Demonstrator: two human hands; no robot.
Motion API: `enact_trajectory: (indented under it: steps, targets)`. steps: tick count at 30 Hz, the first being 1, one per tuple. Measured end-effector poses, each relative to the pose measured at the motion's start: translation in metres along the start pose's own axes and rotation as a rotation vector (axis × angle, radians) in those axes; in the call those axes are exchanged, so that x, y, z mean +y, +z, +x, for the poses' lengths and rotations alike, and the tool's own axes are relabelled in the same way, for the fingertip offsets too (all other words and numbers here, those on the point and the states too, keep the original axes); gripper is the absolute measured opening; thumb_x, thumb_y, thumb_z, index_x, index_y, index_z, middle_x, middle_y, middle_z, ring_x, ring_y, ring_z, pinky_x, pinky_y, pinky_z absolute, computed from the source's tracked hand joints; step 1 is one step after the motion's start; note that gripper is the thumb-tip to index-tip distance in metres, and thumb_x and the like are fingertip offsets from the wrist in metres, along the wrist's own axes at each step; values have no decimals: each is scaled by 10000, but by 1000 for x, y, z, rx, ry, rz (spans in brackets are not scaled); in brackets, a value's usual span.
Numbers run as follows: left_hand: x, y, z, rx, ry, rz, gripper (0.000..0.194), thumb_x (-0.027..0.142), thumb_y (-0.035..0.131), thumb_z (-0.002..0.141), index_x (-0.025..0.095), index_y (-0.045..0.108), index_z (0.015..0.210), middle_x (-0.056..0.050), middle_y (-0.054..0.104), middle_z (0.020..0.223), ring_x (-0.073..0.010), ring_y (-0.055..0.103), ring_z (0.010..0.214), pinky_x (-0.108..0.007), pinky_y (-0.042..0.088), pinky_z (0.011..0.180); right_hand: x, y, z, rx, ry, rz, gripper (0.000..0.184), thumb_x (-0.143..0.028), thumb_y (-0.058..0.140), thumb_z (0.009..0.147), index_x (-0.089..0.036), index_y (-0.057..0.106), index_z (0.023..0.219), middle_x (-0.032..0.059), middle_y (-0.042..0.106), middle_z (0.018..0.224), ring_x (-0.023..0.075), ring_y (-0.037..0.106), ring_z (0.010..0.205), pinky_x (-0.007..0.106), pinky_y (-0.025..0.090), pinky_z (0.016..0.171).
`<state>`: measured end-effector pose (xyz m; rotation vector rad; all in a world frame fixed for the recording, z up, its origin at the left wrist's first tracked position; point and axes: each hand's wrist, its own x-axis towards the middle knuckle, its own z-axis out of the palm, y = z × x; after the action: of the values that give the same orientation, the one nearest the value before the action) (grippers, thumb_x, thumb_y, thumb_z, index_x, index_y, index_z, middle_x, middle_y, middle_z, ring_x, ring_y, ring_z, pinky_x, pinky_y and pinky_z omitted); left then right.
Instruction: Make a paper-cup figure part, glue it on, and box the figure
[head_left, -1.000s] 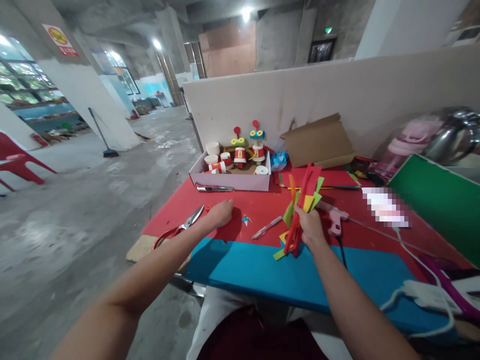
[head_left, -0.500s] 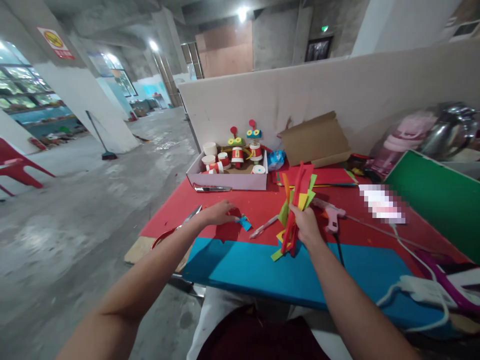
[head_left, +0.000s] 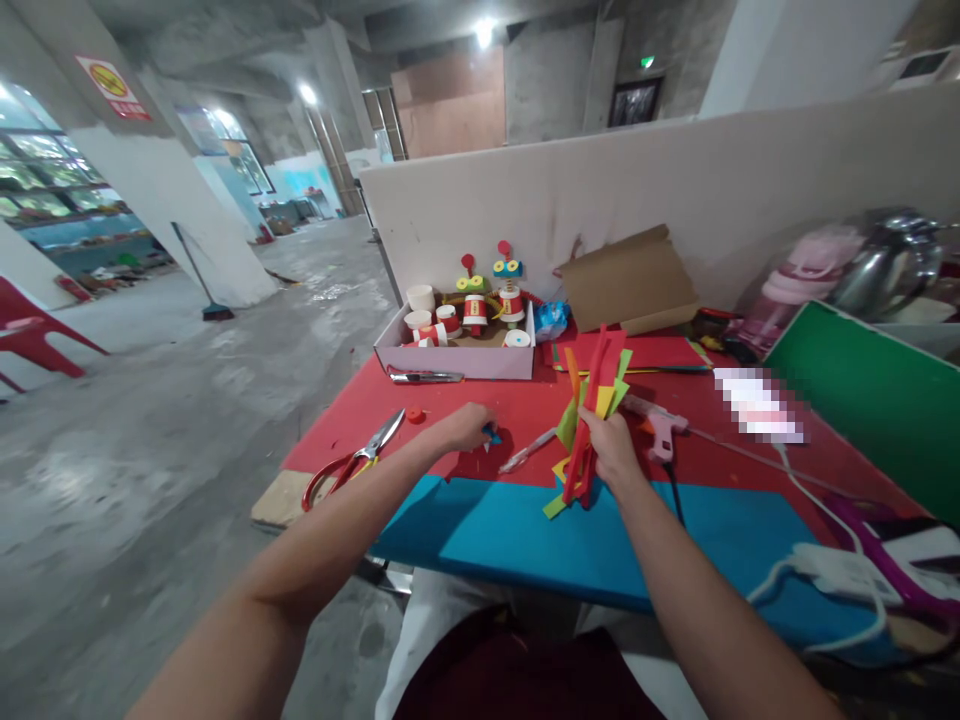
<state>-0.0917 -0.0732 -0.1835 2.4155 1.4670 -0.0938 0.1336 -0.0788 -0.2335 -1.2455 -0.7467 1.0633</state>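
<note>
My right hand (head_left: 611, 445) is closed around a bunch of coloured paper strips (head_left: 596, 400), red, yellow, green and orange, held upright over the table. My left hand (head_left: 471, 428) has its fingers curled onto small blue paper scraps (head_left: 491, 434) on the red surface; part of them is hidden under the fingers. Between the hands lies a thin pen-like tool (head_left: 529, 450) in clear wrapping. Left of my left forearm rest red-handled scissors (head_left: 360, 455) with open blades, and a small red round piece (head_left: 415, 415) lies near their tips.
A white box (head_left: 457, 362) holds paper cups and two paper-cup robot figures (head_left: 474, 310). A utility knife (head_left: 426, 377) lies before it. A pink glue gun (head_left: 664, 432) with its cord lies right of my right hand. A green board (head_left: 862, 400) and power strip (head_left: 840, 575) are farther right.
My left hand has moved right and closed its fingers on the blue scraps. The red round piece and more of the scissors now show. My right hand stays in place with the strips.
</note>
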Motion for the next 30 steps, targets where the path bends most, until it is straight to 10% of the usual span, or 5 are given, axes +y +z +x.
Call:
enact_trajectory:
  steps: [7, 13, 20, 24, 30]
  targets:
    - [-2, 3, -18, 85, -102, -100, 116, 99, 586, 679, 142, 647, 768, -45, 697, 750, -164, 646, 704, -191, 412, 569, 1, 0, 2, 1, -2, -5, 228, -282, 673, 580, -167, 655, 775, 27, 710, 666, 220, 689, 679, 278, 539, 570]
    - [-24, -6, -112, 168, -233, -504, 68, 165, 515, 711, 159, 571, 748, 42, 591, 548, -123, 607, 516, -182, 425, 511, 4, -1, 4, -20, 0, -10, 219, -281, 674, 586, -166, 660, 773, 23, 709, 654, 217, 682, 647, 276, 531, 537]
    - [-17, -3, -231, -327, -210, -268, 207, 188, 640, 631, 204, 649, 837, -4, 687, 813, -170, 632, 710, -225, 463, 612, 9, -2, 8, -91, -13, -39, 296, -339, 711, 586, -161, 669, 819, 24, 708, 649, 230, 684, 655, 288, 526, 535]
    - [-14, -14, -211, -106, -165, -48, 186, 237, 498, 827, 182, 665, 766, -48, 687, 805, -180, 623, 757, -259, 466, 714, 8, -3, 7, -92, -21, -49, 305, -339, 710, 577, -161, 668, 821, 23, 709, 646, 226, 679, 644, 282, 516, 517]
    - [-8, -2, -103, 158, 35, -9, 374, 75, 363, 853, 179, 674, 1032, -92, 664, 1122, -187, 596, 1048, -270, 445, 912, 4, -1, 3, -50, -23, -26, 254, -322, 678, 574, -166, 653, 773, 25, 708, 652, 226, 680, 655, 277, 508, 508]
